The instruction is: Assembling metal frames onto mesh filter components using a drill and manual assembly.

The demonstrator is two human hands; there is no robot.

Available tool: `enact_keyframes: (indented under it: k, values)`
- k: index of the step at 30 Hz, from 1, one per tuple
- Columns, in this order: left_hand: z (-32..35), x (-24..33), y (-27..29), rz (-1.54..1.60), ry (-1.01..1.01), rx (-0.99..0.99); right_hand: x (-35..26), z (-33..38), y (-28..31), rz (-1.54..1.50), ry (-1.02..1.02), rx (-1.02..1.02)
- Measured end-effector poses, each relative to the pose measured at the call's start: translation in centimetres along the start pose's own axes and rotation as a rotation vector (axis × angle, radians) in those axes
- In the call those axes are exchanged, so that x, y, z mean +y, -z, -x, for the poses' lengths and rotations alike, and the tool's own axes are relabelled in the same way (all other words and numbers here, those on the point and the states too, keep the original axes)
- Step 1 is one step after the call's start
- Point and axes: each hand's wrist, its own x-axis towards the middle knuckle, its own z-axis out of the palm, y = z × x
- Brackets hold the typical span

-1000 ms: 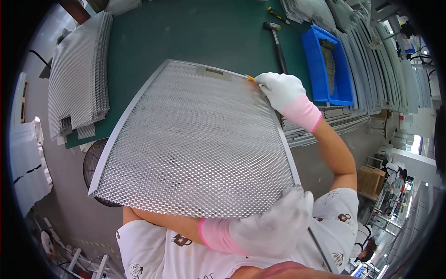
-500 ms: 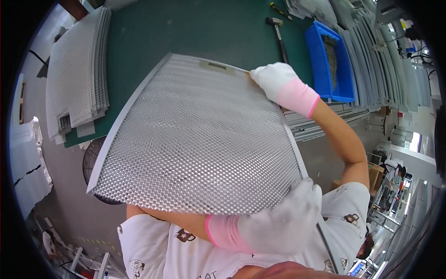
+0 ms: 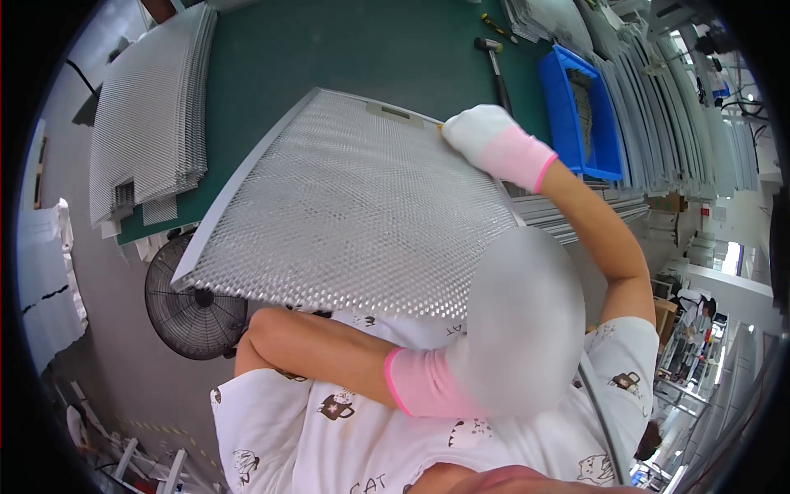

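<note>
A silver mesh filter panel (image 3: 354, 206) slants from the table edge toward my body. Pale metal strips line its left and far sides, with a small slotted plate (image 3: 393, 115) on the far one. Bare mesh shows along its near edge. At the far right corner my right hand (image 3: 481, 136), in a white and pink glove, is closed on the panel; a bit of yellow peeks out by its fingertips. My left arm crosses my body, and the gloved left hand (image 3: 527, 321) covers the near right corner, smeared. Beyond it a grey strip (image 3: 605, 412) runs down along my shirt.
On the green table (image 3: 329, 41) lie a hammer (image 3: 495, 74) and a yellow-black tool (image 3: 499, 27). A blue bin (image 3: 605, 132) stands at right beside stacked panels (image 3: 658, 107). Mesh sheets (image 3: 152, 115) are piled at left. Below them is a black fan (image 3: 197, 296).
My left hand has moved up and blurred, the left forearm rising with it. The panel's near edge has lifted away from my body, uncovering more of the fan. My right hand keeps to its corner.
</note>
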Motion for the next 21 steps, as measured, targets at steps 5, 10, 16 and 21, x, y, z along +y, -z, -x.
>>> enact_keyframes:
  k: [5, 10, 16, 21]
  values:
    - [-0.4, 0.1, 0.1, 0.079, 0.089, 0.108, -0.3, 0.4, -0.4, -0.082, -0.143, 0.143]
    - [0.7, -0.8, -1.5, -0.105, -0.127, 0.298, -0.7, -0.4, -0.8, -0.087, -0.171, 0.082]
    - [1.1, 0.0, -2.7, -0.080, 0.041, 0.295, 0.9, 0.1, 0.4, -0.083, -0.058, 0.056]
    - [0.8, -0.9, -2.2, -0.125, -0.104, 0.290, -1.2, -1.1, -0.5, -0.047, -0.178, -0.140]
